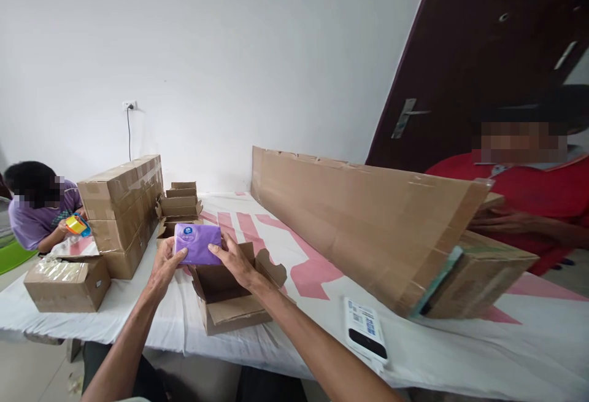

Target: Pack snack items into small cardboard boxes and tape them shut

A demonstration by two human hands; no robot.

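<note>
Evenly, the left hand (164, 262) and the right hand (235, 262) grip a purple packet (197, 243) between them, one at each end. Both thumbs press on its front face, while the other fingers are mostly hidden behind it. The packet is held up and tilted toward the wearer, its blue round logo near the upper left corner.

Just beneath the right hand and forearm sits an open cardboard box (237, 313), its flaps spread; the packet overlaps its far left corner in view, and the right forearm covers part of its right side. Behind the packet, a row of small open boxes (181, 207) runs back along the surface (317, 334), which wears a white and pink cover. The packet hides part of the nearest one.

To the left stands a stack of taped cartons (120, 205), with a single taped carton (64, 288) in front of it. Beyond them, a person in purple (39, 218) holds a tape dispenser (77, 225).

On the right, a white object (365, 328) with blue print and a dark rounded panel lies near the edge. A long cardboard panel (350, 218) stands like a barrier between the open box and a person in red (547, 199), beside another carton (483, 273).
</note>
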